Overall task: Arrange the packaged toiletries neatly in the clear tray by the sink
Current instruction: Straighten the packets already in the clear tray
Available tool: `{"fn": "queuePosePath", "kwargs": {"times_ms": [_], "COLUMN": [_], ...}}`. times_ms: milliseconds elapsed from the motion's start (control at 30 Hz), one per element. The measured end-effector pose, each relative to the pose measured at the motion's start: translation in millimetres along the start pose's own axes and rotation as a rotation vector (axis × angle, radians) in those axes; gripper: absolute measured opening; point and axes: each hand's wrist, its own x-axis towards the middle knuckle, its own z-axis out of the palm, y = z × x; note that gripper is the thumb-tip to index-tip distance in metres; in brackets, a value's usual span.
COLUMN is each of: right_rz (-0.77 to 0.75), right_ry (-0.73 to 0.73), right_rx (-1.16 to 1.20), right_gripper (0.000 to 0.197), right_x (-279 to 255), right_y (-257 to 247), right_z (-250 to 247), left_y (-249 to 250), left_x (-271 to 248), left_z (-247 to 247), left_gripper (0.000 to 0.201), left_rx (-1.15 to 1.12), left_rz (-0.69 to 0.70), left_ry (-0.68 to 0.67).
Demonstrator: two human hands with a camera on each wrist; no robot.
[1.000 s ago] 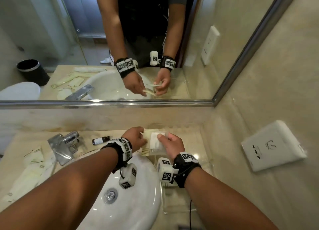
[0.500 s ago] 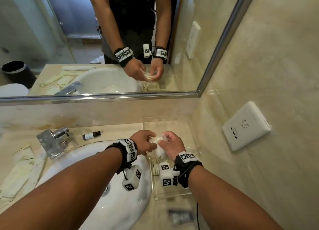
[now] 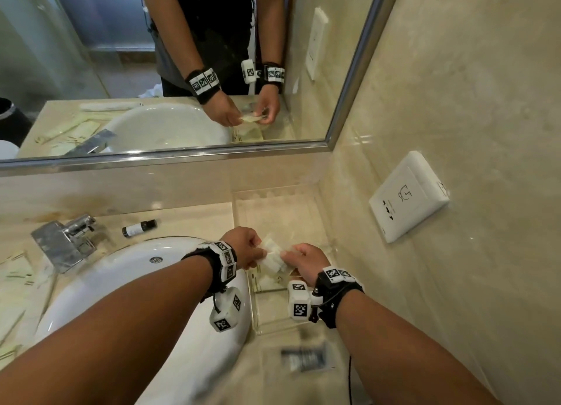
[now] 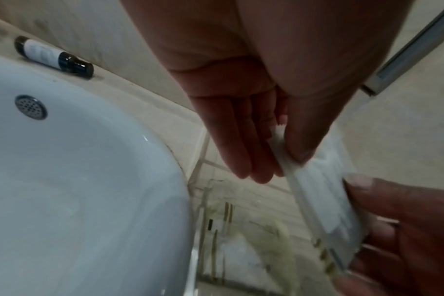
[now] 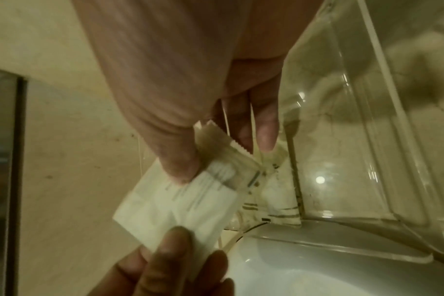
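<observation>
white packet (image 3: 274, 257) held between both hands over the near half of the clear tray (image 3: 274, 199), one end pinched by left hand (image 3: 246, 246) thumb and fingers, the other end pinched by right hand (image 3: 306, 262); more packets (image 3: 267, 281) lying flat on the tray floor just below

both forearms reaching forward, wrists close together, knuckles up, fingers curled round the packet edges

tray standing on beige marble counter (image 3: 194, 219) just right of the white sink (image 3: 121, 283); small dark bottle (image 3: 139, 227) lying behind the sink near the tap (image 3: 65, 240); further packets (image 3: 15, 277) left of the sink; mirror (image 3: 151, 55) above, socket (image 3: 408, 196) on right wall
</observation>
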Motion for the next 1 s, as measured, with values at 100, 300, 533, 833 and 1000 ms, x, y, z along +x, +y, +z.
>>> {"fn": "queuePosePath", "kwargs": {"times_ms": [100, 300, 533, 833, 1000], "right_rz": [-0.004, -0.015, 0.075, 0.125, 0.046], "right_ry": [0.096, 0.156, 0.143, 0.201, 0.211], "right_rx": [0.072, -0.095, -0.148, -0.113, -0.146], "right_gripper": [0.020, 0.029, 0.025, 0.022, 0.023], "right_x": [0, 6, 3, 14, 15], "right_y": [1, 7, 22, 23, 28], "right_z": [-2, -7, 19, 36, 41], "left_y": [0, -15, -25, -27, -34], "left_x": [-5, -11, -15, -30, -27], "left_z": [4, 9, 19, 43, 55], "left_gripper": [0.024, 0.029, 0.032, 0.046, 0.047], "left_rx": [0.280, 0.710, 0.788, 0.911, 1.016], "left_rz": [0.024, 0.030, 0.144, 0.363, 0.359], "left_ry": [-0.079, -0.139, -0.143, -0.252, -0.347]}}
